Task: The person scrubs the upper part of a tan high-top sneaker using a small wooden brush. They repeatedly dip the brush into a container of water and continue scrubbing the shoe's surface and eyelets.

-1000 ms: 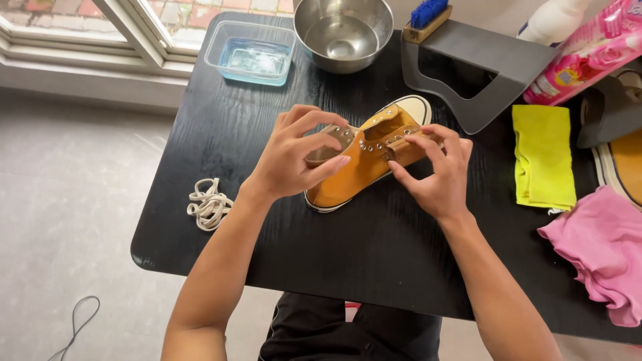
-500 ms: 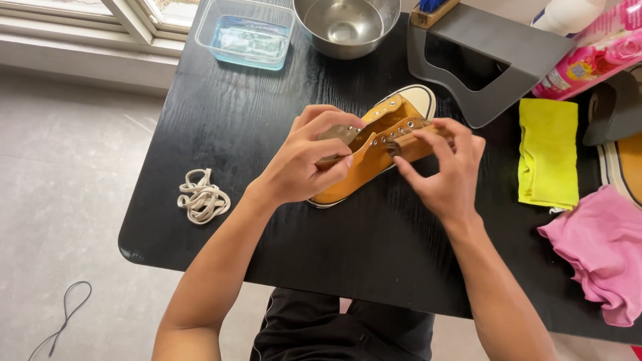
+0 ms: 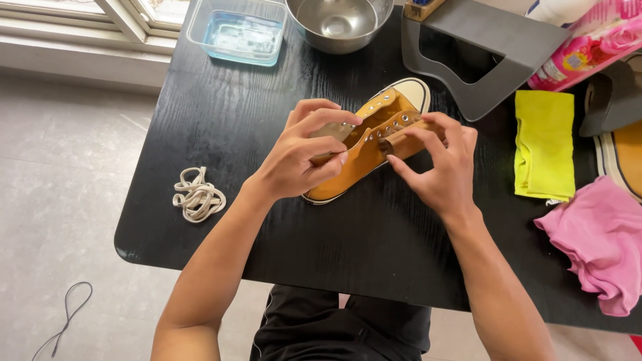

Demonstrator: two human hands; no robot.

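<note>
A mustard-yellow canvas sneaker with a white toe cap lies laceless on the black table, toe pointing away from me. My left hand grips its near side and heel, fingers curled over the tongue. My right hand pinches the right eyelet flap between thumb and fingers. A bundle of cream shoelace lies loose on the table to the left, apart from both hands.
At the back stand a clear plastic tub and a steel bowl. A grey angled stand, a yellow cloth, a pink cloth, a second shoe and a pink pouch fill the right side.
The view has shifted slightly. Both hands stay on the sneaker, and my fingers have moved a little along the tongue and the eyelet flap.
</note>
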